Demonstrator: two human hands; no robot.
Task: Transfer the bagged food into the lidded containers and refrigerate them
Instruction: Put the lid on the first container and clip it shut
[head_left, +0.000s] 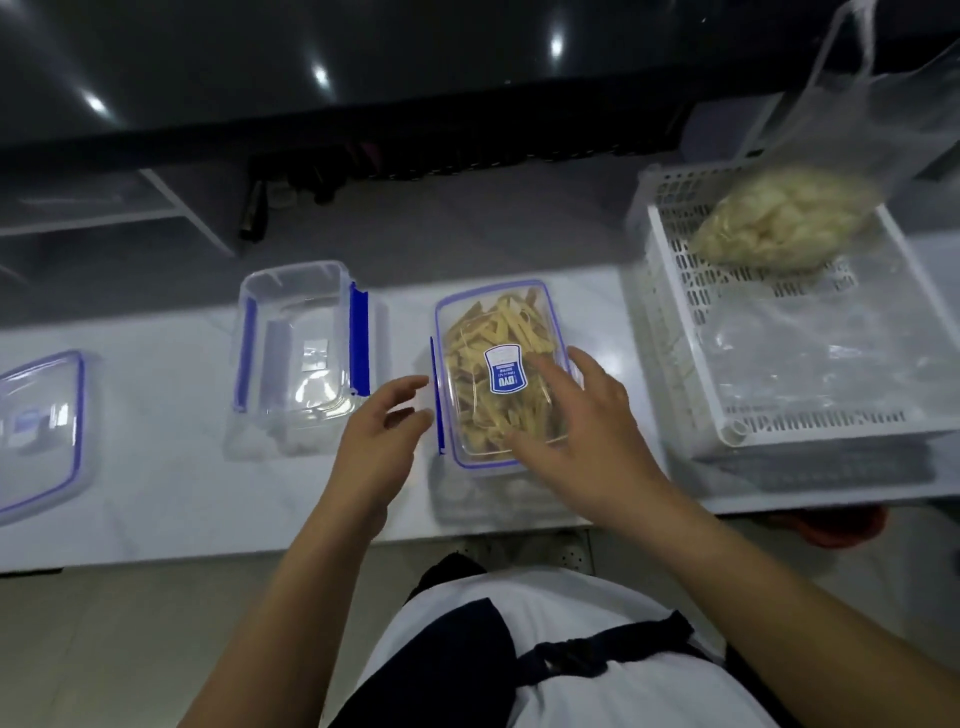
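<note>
Pressing the lid (501, 332) level first seemed wise: right hand (587, 431) lay spread, gripping nothing, on the filled container (457, 467); left hand (382, 441) hovered open beside its unlatched blue clip (436, 400).

Loose lid (36, 431) cut off left

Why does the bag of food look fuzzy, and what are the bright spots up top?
In the head view the bag over the basket is smeared, which looks like motion blur; the box under the hands is sharper. The bright spots are lights glaring off the dark shiny surface. The wide lens bends the counter edges.
</note>
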